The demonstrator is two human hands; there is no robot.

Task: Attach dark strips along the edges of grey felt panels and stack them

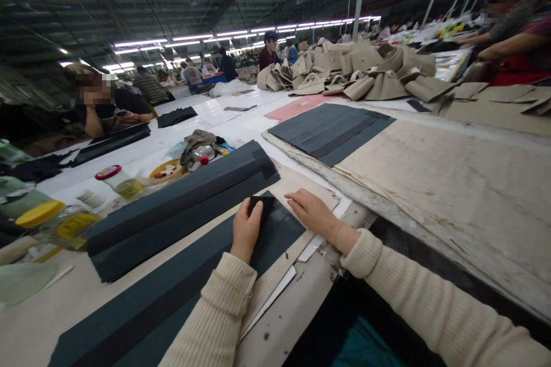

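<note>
A long dark panel is lying on the near side of the folded dark stack, along the tabletop. The left hand is pinching the panel's end between thumb and fingers. Right of the stack, the right hand is hanging half open, gripping nothing visible. A yellow-lidded jar is resting left of the stack.

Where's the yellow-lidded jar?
Left in the head view, the yellow-lidded jar sits left of the folded dark sheets, nearer than the red-lidded jar.
</note>
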